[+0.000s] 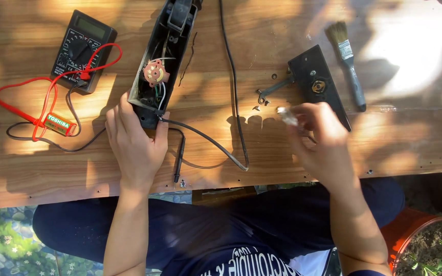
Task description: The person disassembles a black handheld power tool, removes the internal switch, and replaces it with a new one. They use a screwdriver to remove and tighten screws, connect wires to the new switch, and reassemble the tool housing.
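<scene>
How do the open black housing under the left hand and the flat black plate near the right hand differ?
The open black housing is a deep trough showing wires and a pink round part inside; the flat black plate is thin, with only a brass-coloured fitting at its middle. The left hand grips the housing's near end, whereas the right hand is only beside the plate, pinching a small pale item. Both are black, elongated and lie on the wooden table.

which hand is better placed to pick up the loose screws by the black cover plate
Right. The right hand hovers just below the loose screws beside the black cover plate, though it already pinches something small. The left hand steadies the open black housing.
</scene>
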